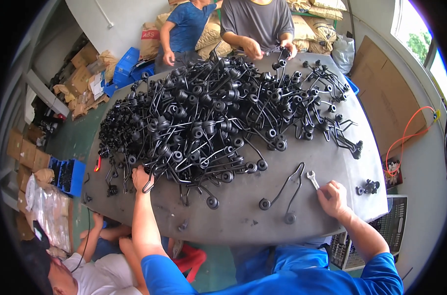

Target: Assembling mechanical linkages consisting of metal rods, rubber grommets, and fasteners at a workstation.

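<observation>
Small silver open-end wrench (313, 179) lies flat on grey table, jaw end apparently pointing away. Black double-coil wire spring (284, 192) lies flat just left of it.

A grey table (243, 223) stands on a green floor (76, 140), with stacked sacks (312, 24) and a white wall (120, 22) beyond, cardboard boxes (83, 64) and blue bins (127, 61) left, and a daylit window (420, 39) right.

Daylight's pouring in from the window (420, 44) top right, shadows staying soft, fisheye bending the edges, corners going black, focus holding up okay.
</observation>
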`<action>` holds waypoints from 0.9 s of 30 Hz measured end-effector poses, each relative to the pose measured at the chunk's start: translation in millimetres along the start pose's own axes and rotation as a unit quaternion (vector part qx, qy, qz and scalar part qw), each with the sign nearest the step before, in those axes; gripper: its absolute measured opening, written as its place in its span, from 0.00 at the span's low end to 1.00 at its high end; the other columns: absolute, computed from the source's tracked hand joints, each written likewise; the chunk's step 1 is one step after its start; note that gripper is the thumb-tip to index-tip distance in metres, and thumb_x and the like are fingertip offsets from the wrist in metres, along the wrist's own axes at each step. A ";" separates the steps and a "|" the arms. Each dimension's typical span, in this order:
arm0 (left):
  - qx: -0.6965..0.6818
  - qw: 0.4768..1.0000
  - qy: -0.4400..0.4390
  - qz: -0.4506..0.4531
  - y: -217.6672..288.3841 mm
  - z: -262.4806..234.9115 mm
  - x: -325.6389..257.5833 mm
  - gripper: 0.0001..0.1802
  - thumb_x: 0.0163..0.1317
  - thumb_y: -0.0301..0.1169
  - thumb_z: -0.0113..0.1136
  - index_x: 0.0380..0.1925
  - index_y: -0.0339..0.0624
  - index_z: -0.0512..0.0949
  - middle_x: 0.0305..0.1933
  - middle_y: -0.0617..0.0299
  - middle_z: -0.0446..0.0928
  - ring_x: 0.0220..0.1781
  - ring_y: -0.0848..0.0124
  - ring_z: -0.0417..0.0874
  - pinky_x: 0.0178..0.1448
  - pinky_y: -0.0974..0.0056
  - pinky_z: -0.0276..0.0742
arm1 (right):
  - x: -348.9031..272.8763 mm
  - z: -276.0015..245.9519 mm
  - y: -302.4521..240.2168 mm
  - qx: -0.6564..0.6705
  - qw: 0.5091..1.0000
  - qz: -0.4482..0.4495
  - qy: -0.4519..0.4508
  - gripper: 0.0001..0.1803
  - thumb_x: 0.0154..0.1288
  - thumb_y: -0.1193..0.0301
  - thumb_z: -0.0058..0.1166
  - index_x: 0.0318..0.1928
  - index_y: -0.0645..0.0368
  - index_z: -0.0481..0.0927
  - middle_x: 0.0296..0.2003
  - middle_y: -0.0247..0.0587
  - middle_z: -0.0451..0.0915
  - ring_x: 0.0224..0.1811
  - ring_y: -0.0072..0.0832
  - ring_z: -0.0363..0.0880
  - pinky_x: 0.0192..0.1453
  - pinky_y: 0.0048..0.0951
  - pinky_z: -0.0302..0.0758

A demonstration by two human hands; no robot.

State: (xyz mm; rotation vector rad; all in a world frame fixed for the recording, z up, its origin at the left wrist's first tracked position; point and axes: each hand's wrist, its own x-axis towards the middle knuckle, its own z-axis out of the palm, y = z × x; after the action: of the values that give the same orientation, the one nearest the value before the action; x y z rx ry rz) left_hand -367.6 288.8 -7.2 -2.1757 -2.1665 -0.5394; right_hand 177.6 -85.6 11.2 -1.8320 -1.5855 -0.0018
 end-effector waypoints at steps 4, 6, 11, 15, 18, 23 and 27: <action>-0.048 0.998 0.023 0.024 9.2 1.0 -23.3 0.17 0.50 0.31 0.71 0.39 0.40 0.79 0.40 0.46 0.76 0.46 0.46 0.78 0.52 0.49 0.74 | -2.2 -0.5 4.6 0.019 0.999 0.029 -0.018 0.06 0.50 0.77 0.63 0.26 0.56 0.78 0.21 0.38 0.74 0.24 0.38 0.75 0.31 0.36 0.72; -0.118 0.989 0.089 0.023 7.9 7.4 -47.3 0.15 0.52 0.28 0.71 0.39 0.39 0.78 0.39 0.49 0.76 0.43 0.51 0.78 0.50 0.53 0.75 | -1.5 -0.1 3.9 0.030 0.999 0.030 -0.017 0.06 0.50 0.77 0.63 0.26 0.56 0.78 0.21 0.38 0.74 0.23 0.37 0.74 0.31 0.36 0.72; -0.421 0.859 0.285 -0.064 -20.0 5.9 -102.7 0.14 0.62 0.30 0.67 0.43 0.38 0.74 0.41 0.62 0.75 0.38 0.74 0.76 0.43 0.67 0.77 | -0.1 4.5 5.2 0.048 0.999 0.004 -0.020 0.06 0.50 0.77 0.64 0.27 0.57 0.78 0.22 0.39 0.74 0.24 0.38 0.75 0.31 0.36 0.72; -0.515 0.817 0.240 -0.099 78.5 -55.6 -161.1 0.20 0.63 0.26 0.66 0.51 0.38 0.69 0.42 0.62 0.75 0.36 0.77 0.76 0.39 0.72 0.77 | -4.7 -0.5 7.7 0.043 0.999 0.016 -0.008 0.06 0.51 0.77 0.63 0.27 0.57 0.78 0.23 0.39 0.75 0.25 0.38 0.75 0.32 0.37 0.73; -0.502 0.846 0.179 -0.002 128.4 -85.6 -195.0 0.22 0.61 0.22 0.66 0.53 0.37 0.69 0.43 0.60 0.76 0.37 0.75 0.78 0.42 0.71 0.79 | -5.0 -5.4 3.7 0.029 1.000 -0.002 -0.012 0.06 0.52 0.77 0.64 0.28 0.58 0.78 0.23 0.39 0.74 0.25 0.38 0.76 0.33 0.35 0.74; -0.484 0.846 0.014 0.224 240.2 -100.0 -219.1 0.32 0.52 0.17 0.69 0.58 0.36 0.69 0.51 0.52 0.74 0.49 0.65 0.80 0.53 0.65 0.79 | 6.3 -10.3 -17.8 0.212 0.973 0.095 -0.012 0.13 0.60 0.71 0.64 0.44 0.61 0.79 0.32 0.38 0.81 0.33 0.25 0.79 0.41 0.28 0.77; -0.437 0.793 -0.067 0.419 329.1 -77.2 -238.8 0.40 0.48 0.18 0.71 0.64 0.37 0.66 0.58 0.49 0.72 0.57 0.57 0.78 0.58 0.61 0.77 | 24.0 -12.0 -59.7 0.549 0.804 0.168 -0.152 0.22 0.71 0.66 0.55 0.61 0.60 0.70 0.47 0.41 0.79 0.41 0.24 0.78 0.48 0.29 0.78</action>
State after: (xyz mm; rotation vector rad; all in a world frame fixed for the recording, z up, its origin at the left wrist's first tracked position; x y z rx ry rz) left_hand -58.2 27.2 77.3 -3.2993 -0.7029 -1.4891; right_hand 137.0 -70.6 60.2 -1.1199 -1.0009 1.1752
